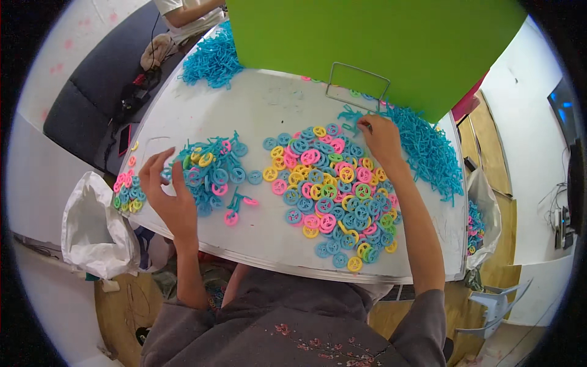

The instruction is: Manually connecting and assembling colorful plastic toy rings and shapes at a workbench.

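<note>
1. Curving its fingers apart from its thumb, the left hand is reaching to the edge of a heap of assembled pieces, blue sticks with spoked rings attached; whether its fingertips are touching one is hard to tell.
2. The right hand is drawing its fingertips close together over a few loose blue sticks; whether it is pinching one is too small to tell.
3. A large pile of blue plastic sticks is spreading just right of the right hand.
4. Between the two hands and nearer the body, a heap of spoked plastic rings in blue, pink, yellow and green is covering part of the white tabletop.
5. Just beyond the right hand, a bent wire frame is standing before a lime-green panel.
6. Left of the left hand, a smaller group of rings is lying near the edge.
</note>
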A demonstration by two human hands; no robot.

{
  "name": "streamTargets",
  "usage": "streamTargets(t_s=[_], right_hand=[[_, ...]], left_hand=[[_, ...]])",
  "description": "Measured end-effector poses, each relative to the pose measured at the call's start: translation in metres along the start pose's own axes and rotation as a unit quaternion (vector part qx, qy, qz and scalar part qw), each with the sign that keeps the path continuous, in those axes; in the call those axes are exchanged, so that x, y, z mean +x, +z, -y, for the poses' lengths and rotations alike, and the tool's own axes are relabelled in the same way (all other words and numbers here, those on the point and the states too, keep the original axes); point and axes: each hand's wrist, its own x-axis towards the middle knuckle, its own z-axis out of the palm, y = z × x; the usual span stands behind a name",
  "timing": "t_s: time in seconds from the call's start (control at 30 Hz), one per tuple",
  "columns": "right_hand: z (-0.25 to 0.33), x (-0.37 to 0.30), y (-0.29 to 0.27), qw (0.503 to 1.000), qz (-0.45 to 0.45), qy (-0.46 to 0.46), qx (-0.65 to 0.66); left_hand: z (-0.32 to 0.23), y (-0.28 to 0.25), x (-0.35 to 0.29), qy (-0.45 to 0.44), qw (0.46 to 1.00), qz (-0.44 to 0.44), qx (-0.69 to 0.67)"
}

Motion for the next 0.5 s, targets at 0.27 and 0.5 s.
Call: streamTargets(t_s=[0.27, 0.5], right_hand=[[0.012, -0.002, 0.000, 0.997, 0.035, -0.012, -0.068], [-0.001, -0.011, -0.016, 0.999, -0.005, 0.036, 0.026]], left_hand=[[-0.033, 0.019, -0.027, 0.033, 0.992, 0.059, -0.107], [-0.049, 0.020, -0.043, 0.044, 0.983, 0.087, -0.156]])
